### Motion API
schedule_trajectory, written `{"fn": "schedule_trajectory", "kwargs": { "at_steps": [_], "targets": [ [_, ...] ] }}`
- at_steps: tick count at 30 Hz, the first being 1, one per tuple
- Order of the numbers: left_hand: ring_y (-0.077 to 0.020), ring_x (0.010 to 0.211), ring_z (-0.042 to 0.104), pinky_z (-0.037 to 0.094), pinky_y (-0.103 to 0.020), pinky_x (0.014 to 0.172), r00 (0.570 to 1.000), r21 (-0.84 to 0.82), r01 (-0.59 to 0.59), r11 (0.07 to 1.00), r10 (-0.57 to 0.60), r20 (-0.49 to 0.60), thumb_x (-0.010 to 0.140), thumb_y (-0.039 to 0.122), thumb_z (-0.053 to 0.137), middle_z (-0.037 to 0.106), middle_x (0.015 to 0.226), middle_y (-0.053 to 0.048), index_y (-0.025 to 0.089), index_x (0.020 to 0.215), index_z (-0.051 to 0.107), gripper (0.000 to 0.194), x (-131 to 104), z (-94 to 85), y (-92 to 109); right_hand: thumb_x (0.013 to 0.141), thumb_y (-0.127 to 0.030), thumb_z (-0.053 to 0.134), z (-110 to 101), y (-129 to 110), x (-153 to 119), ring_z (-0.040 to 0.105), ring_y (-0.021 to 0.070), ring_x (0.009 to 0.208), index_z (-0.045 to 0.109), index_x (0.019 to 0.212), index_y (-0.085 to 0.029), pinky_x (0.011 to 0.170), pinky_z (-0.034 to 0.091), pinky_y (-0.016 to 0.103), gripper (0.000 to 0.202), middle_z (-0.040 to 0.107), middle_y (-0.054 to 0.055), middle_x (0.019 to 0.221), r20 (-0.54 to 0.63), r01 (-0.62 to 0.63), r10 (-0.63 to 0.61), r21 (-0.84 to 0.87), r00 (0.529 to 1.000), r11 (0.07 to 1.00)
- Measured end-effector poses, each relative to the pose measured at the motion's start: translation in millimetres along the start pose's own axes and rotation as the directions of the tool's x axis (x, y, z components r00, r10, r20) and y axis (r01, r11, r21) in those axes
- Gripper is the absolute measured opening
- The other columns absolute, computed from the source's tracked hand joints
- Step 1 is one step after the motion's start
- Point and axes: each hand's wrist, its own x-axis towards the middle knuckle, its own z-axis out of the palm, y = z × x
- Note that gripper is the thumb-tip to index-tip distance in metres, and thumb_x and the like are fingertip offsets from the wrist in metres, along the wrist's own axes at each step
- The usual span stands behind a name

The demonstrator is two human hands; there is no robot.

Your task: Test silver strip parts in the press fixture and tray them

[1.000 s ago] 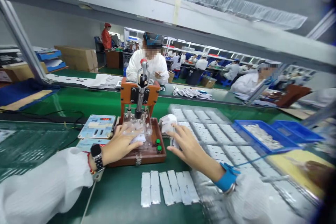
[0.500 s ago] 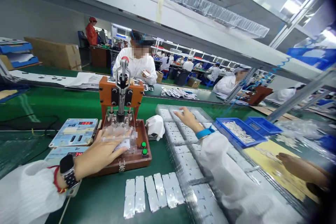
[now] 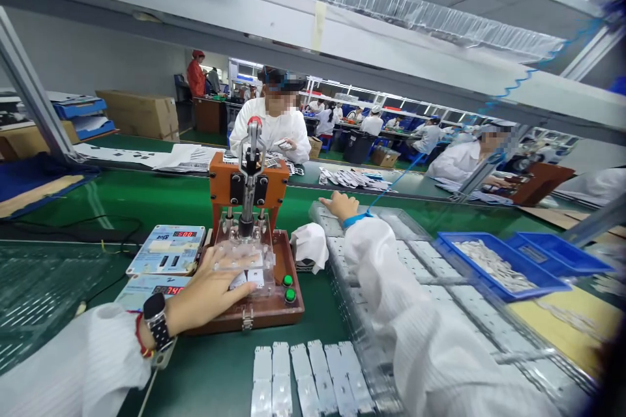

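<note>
My left hand (image 3: 208, 290) lies in the toggle press (image 3: 222, 190), its fingers stretched under the clear plate (image 3: 239, 249) and partly hidden by it. Its thumb rests by a small white plate (image 3: 255, 279) in the press's brown base. My right hand (image 3: 342, 206) is over the far left corner of the clear plastic tray (image 3: 337, 283), index finger extended leftward, with nothing visible in it. Pale flat parts (image 3: 430, 259) fill the tray's compartments. Several silvery-white plates (image 3: 320, 374) lie in a row on the green table in front of the press.
Two control boxes with red digits (image 3: 169, 249) stand left of the press. A white cloth-covered item (image 3: 310, 244) sits between press and tray. Blue bins (image 3: 493, 267), one with small white parts, are at right. Across the bench sits a co-worker (image 3: 271, 120); a shelf (image 3: 293, 10) hangs overhead.
The view has shifted, so the bench appears further right. My right hand has moved to the tray's far left corner. My left hand stays in the press. Another person's hand at right is out of view.
</note>
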Motion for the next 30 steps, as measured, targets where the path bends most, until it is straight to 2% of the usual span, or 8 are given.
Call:
{"fn": "schedule_trajectory", "kwargs": {
  "at_steps": [4,7,11,15,18,22,27,30],
  "targets": [
    [-0.0291,0.135,0.038,0.023,-0.048,0.114,1.0,0.018,-0.025,1.0,0.025,-0.003,0.098,0.046,0.039,0.055,0.139,-0.001,0.032,0.144,0.041,0.049,0,1.4,0,0.088,-0.063,0.046,-9,10,5,0.048,0.0385,0.122,0.063,0.112,-0.012,0.096,0.034,0.047,0.059,0.06,0.022,0.12,0.118,0.035,-0.03,-0.036,0.993,0.999],
    [-0.0309,0.136,0.035,0.024,-0.05,0.113,1.0,-0.004,0.004,1.0,-0.004,0.009,0.097,0.049,0.039,0.053,0.14,-0.002,0.032,0.145,0.04,0.051,0,3.0,-1,0.087,-0.063,0.048,-8,18,2,0.048,0.0373,0.122,0.063,0.115,-0.015,0.099,0.033,0.05,0.059,0.059,0.02,0.123,0.192,0.1,-0.087,-0.06,0.977,0.993],
    [-0.0361,0.138,0.03,0.026,-0.055,0.111,1.0,-0.052,0.023,0.998,-0.023,-0.004,0.092,0.059,0.045,0.048,0.145,-0.006,0.03,0.149,0.032,0.065,-1,4.3,-6,0.093,-0.046,0.049,0,27,-6,0.048,0.0279,0.123,0.058,0.122,-0.017,0.104,0.034,0.053,0.042,0.056,0.012,0.128,0.21,0.193,-0.172,-0.084,0.962,0.978],
    [-0.0385,0.141,0.023,0.029,-0.056,0.111,0.999,-0.103,0.02,0.995,-0.025,-0.044,0.088,0.068,0.044,0.036,0.152,-0.008,0.03,0.15,0.028,0.074,-8,5.9,-19,0.09,-0.034,0.059,9,36,-12,0.055,0.0209,0.113,0.061,0.111,-0.015,0.1,0.043,0.045,0.028,0.06,0.007,0.119,0.228,0.34,-0.319,-0.056,0.92,0.939],
    [-0.0376,0.142,0.021,0.024,-0.058,0.112,0.997,-0.102,0.005,0.995,-0.012,-0.07,0.091,0.066,0.04,0.033,0.153,-0.008,0.031,0.149,0.031,0.068,-13,8.5,-27,0.089,-0.033,0.06,17,38,-13,0.06,0.0176,0.102,0.063,0.101,-0.014,0.093,0.048,0.039,0.023,0.064,0.006,0.107,0.195,0.406,-0.394,-0.022,0.898,0.914],
    [-0.037,0.142,0.02,0.02,-0.059,0.113,0.998,-0.082,-0.003,0.997,-0.002,-0.06,0.092,0.06,0.044,0.036,0.151,-0.008,0.03,0.146,0.038,0.061,-13,6.8,-29,0.09,-0.033,0.059,30,35,-9,0.061,0.017,0.099,0.063,0.101,-0.013,0.09,0.05,0.038,0.023,0.064,0.006,0.104,0.113,0.361,-0.357,-0.017,0.927,0.932],
    [-0.0369,0.138,0.026,0.025,-0.059,0.11,0.999,-0.022,-0.03,0.999,0.029,-0.045,0.093,0.054,0.048,0.045,0.144,-0.01,0.031,0.141,0.045,0.054,-12,-12.0,-26,0.091,-0.03,0.057,41,32,-9,0.06,0.0173,0.099,0.062,0.1,-0.012,0.09,0.05,0.039,0.02,0.063,0.006,0.106,0.037,0.269,-0.268,-0.01,0.963,0.963],
    [-0.0358,0.136,0.031,0.03,-0.056,0.108,0.998,0.009,-0.068,0.998,0.068,-0.007,0.095,0.05,0.046,0.045,0.144,-0.01,0.031,0.143,0.043,0.051,-14,-24.2,-25,0.087,-0.018,0.058,31,28,-15,0.061,0.0193,0.097,0.064,0.1,-0.012,0.087,0.048,0.036,0.015,0.064,0.009,0.106,-0.04,0.284,-0.283,0.033,0.958,0.958]
  ]
}}
